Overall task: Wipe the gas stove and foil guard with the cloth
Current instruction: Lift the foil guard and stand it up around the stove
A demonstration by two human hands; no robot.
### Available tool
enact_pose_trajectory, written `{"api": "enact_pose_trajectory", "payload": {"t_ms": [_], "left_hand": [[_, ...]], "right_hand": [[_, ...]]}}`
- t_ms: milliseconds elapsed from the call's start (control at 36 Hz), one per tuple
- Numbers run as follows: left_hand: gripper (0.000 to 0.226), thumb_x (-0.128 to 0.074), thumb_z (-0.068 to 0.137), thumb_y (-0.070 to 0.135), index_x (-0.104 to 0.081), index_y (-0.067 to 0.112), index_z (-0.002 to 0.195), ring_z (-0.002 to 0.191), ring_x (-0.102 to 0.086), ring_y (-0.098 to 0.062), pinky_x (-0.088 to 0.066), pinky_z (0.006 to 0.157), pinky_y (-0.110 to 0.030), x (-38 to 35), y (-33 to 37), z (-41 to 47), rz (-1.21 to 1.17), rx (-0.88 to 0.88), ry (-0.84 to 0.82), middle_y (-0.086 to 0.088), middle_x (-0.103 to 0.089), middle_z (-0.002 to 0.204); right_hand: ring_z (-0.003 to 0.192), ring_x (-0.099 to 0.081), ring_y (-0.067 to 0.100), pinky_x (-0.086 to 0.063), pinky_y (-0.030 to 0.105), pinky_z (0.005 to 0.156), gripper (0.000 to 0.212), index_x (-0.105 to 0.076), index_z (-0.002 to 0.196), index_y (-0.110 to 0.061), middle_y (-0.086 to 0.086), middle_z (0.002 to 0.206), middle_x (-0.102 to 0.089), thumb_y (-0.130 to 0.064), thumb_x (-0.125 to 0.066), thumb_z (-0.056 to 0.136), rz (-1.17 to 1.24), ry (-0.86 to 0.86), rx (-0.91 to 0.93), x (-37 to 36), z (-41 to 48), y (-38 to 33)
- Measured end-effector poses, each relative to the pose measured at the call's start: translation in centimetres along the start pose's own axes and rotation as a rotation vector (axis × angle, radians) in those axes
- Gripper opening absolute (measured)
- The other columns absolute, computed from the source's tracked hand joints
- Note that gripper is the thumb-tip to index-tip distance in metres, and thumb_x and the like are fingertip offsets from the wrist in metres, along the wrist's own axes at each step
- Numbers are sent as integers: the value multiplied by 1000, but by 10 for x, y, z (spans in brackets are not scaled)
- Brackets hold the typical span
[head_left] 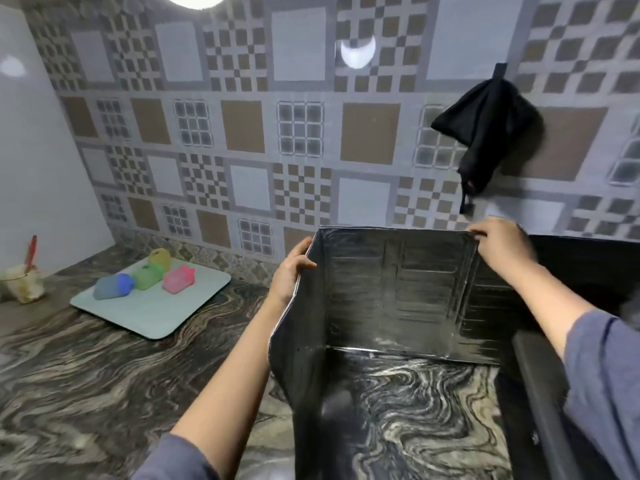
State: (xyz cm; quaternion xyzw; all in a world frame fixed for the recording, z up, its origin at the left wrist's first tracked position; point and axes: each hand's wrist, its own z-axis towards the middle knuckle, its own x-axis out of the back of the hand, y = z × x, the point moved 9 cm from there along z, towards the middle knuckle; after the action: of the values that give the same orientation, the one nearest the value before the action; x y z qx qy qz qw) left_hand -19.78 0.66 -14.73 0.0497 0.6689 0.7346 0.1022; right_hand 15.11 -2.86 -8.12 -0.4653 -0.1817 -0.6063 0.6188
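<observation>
The foil guard [391,292] stands upright on the marbled counter, a dark shiny folded screen with a left wing and a back panel. My left hand [292,271] grips the top of its left fold. My right hand [502,245] pinches the top edge of the back panel further right. A dark edge of the gas stove [540,386] shows at the right, partly hidden by my right arm. A black cloth [488,133] hangs from a wall hook above the guard, apart from both hands.
A pale tray [152,313] with several small coloured containers lies on the counter [86,393] at the left. A cream jar [22,282] holding a red-handled tool stands at the far left. The patterned tiled wall rises right behind the guard.
</observation>
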Motion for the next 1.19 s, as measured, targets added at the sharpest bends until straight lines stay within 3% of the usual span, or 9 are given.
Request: {"api": "enact_pose_trajectory", "payload": {"t_ms": [111,278,444,583,694,778,917,1028,1194], "left_hand": [[46,-31,92,-7,-40,-3,137,123,-42,-18,-46,83,-8,-44,-1,5,-19,-8,-44,-1,-40,141],[54,-31,86,-4,-41,9,137,129,-41,-28,-38,100,-31,-110,-6,8,-81,94,-137,-5,-46,136],[52,-31,85,-11,-42,1,135,112,-41,-13,-45,61,1,-168,2,1,-109,31,-186,3,-45,121],[58,-34,85,-6,-41,13,138,117,-40,-16,-45,76,-11,-191,0,3,-91,36,-179,2,-45,124],[45,-33,87,-16,-40,-15,131,104,-45,-4,-44,63,0,-211,3,3,-49,12,-207,-5,-43,132],[48,-33,88,-13,-44,2,132,87,-55,-6,-49,74,-18,-238,-1,-2,-61,57,-269,-17,-48,137],[57,-27,82,-12,-46,11,131,81,-53,-6,-48,49,-8,-286,-2,-14,-190,133,-290,3,-60,104],[61,-30,80,-8,-45,11,135,89,-57,-15,-50,54,-12,-310,-7,-18,-205,162,-257,-5,-61,116],[49,-28,83,-11,-50,18,115,75,-55,-8,-48,45,-9,-345,-3,-26,-247,152,-226,6,-60,83]], "right_hand": [[99,-59,41,-50,40,84,34,-71,101,-8,19,113,-65,9,-49,81,-52,45,-81,21,-4,38],[95,-60,42,-49,39,81,27,-69,103,-5,24,108,-65,4,-54,84,-82,113,-243,53,-16,101],[100,-56,38,-51,41,85,33,-63,110,-3,18,115,-59,6,-59,78,-206,20,-188,57,-28,116],[108,-56,35,-45,42,95,33,-60,119,-7,15,122,-62,2,-49,89,-163,76,-13,54,-25,109],[108,-56,35,-45,39,93,32,-64,114,-7,15,121,-62,4,-45,90,-143,137,-48,73,-26,133],[107,-57,35,-49,40,92,35,-66,110,-5,14,119,-61,8,-44,87,-116,140,-122,88,-27,162],[105,-56,36,-49,41,89,33,-69,104,-4,16,112,-64,10,-48,83,-145,194,-192,111,-29,199],[100,-54,34,-50,40,81,30,-69,105,-7,14,106,-65,5,-49,86,-166,264,-216,121,-30,218],[97,-54,35,-49,40,73,22,-70,97,-5,16,100,-66,2,-52,86,-108,347,-274,131,-30,244]]}}
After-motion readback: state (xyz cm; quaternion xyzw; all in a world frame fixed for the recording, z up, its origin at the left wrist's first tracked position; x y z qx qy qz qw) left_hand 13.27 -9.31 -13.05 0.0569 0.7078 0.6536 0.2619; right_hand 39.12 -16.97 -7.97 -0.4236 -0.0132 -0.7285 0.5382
